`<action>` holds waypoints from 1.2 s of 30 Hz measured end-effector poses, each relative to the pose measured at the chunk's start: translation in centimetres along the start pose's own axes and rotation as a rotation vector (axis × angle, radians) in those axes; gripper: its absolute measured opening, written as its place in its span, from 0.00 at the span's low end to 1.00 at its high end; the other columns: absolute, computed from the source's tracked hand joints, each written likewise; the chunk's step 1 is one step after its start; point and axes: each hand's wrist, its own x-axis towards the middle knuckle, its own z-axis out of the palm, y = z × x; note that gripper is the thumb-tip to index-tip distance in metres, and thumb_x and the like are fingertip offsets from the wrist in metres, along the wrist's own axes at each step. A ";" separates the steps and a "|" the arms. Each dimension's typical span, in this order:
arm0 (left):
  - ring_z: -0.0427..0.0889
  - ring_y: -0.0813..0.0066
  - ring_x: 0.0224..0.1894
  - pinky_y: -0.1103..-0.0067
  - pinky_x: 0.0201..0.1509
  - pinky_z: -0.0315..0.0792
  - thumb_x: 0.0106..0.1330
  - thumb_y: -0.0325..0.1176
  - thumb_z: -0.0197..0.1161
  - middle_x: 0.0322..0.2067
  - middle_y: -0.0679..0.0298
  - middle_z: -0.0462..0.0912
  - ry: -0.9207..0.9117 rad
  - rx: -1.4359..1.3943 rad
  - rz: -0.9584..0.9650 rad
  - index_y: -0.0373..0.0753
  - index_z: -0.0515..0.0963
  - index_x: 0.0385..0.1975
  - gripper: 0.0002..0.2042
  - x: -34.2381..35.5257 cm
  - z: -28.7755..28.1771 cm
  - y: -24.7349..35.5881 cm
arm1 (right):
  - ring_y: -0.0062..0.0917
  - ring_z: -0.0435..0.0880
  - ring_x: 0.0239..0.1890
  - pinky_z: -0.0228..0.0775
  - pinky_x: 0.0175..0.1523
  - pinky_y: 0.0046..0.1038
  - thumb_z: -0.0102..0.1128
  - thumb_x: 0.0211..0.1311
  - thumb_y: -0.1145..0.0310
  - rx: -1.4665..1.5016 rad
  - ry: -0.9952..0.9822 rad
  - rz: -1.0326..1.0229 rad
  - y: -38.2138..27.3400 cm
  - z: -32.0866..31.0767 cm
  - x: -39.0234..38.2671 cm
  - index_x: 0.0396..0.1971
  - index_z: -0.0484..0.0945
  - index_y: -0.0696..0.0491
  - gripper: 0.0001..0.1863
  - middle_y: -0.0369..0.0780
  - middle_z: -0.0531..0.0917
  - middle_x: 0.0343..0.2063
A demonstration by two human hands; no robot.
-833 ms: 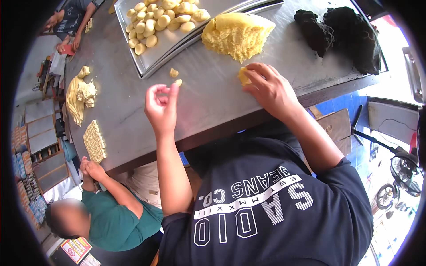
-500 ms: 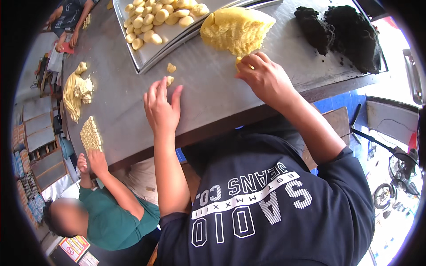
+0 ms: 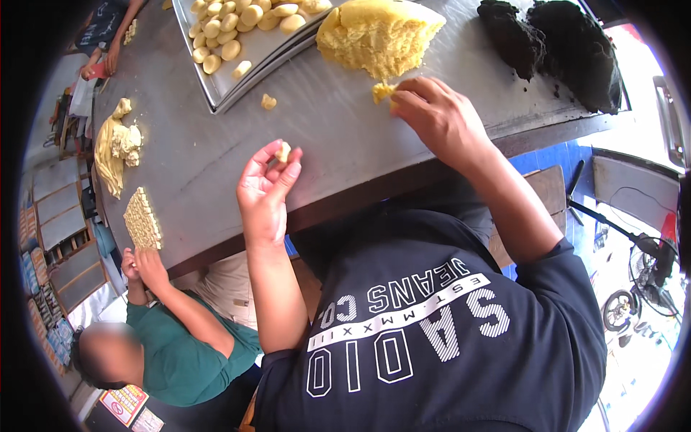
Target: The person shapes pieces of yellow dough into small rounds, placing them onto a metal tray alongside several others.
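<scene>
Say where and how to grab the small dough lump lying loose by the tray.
Probably pinch its two sides lightly, coming from the wearer's side: the dough lump is small and stubby, sits apart from the tray, and nothing touches it.

Dough mound [image 3: 378, 36] on tbl [image 3: 180, 144], R of tray [image 3: 270, 49]; balls [image 3: 229, 36] in tray; lump [image 3: 268, 102] beyond L hand [image 3: 265, 183]

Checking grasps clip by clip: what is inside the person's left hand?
A small pale-yellow dough piece sits between the fingers of the left hand. The fingers cover part of it, and its underside cannot be seen.
</scene>
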 end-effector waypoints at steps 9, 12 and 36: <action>0.88 0.57 0.45 0.62 0.56 0.82 0.68 0.29 0.81 0.47 0.62 0.92 -0.040 1.235 0.748 0.36 0.91 0.53 0.15 -0.1 0.5 -1.2 | 0.38 0.89 0.52 0.85 0.56 0.39 0.78 0.66 0.64 -0.046 -0.191 0.010 -0.9 0.0 2.2 0.45 0.85 0.51 0.13 0.39 0.88 0.45; 0.89 0.58 0.43 0.64 0.55 0.82 0.67 0.28 0.82 0.43 0.63 0.93 -0.057 1.289 0.975 0.37 0.91 0.49 0.12 0.4 1.5 -1.1 | 0.41 0.89 0.52 0.84 0.56 0.41 0.80 0.66 0.63 0.050 -0.113 0.100 -1.6 -0.6 1.3 0.45 0.84 0.52 0.15 0.39 0.87 0.44; 0.83 0.69 0.37 0.65 0.58 0.64 0.77 0.40 0.74 0.29 0.72 0.83 -0.162 1.357 1.444 0.48 0.83 0.28 0.13 9.4 9.5 -2.3 | 0.43 0.88 0.53 0.83 0.59 0.43 0.80 0.63 0.68 0.016 -0.006 0.264 -0.8 -0.1 -0.2 0.43 0.87 0.51 0.12 0.39 0.88 0.43</action>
